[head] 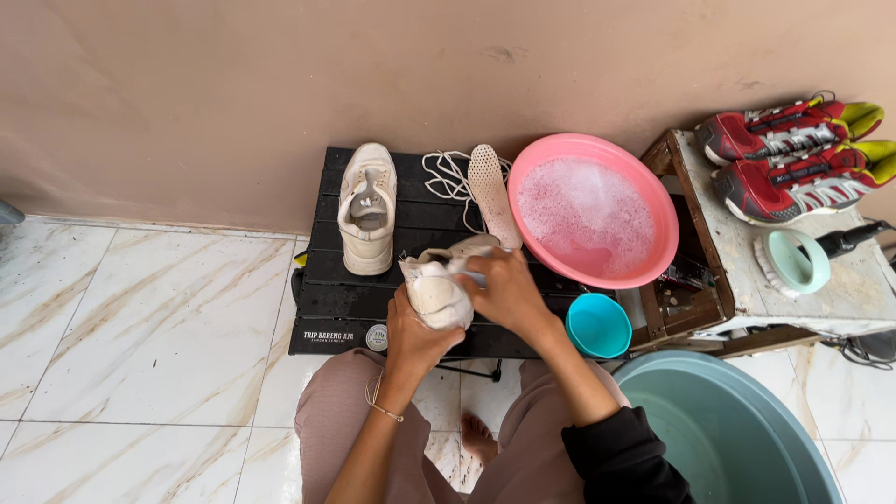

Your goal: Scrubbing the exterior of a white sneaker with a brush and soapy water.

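The left hand (417,338) cups a worn cream-white leather sneaker (439,287) from beneath, its grip wrapped tightly around the shoe's underside. The right hand (509,291) closes over the shoe's top from the other side, its grip curled shut around something pale that pokes out past the fingers; what it is cannot be told. The shoe sits between both grips, just above the near edge of the black slatted folding tabletop (327,280). Beyond the left grip stands a matching cream sneaker (367,207), upright. Beyond the right grip lie white laces (445,175) and a perforated insole (493,192), then a pink plastic basin of soapy water (593,209). A small teal bowl (598,324) sits just right of the right wrist.
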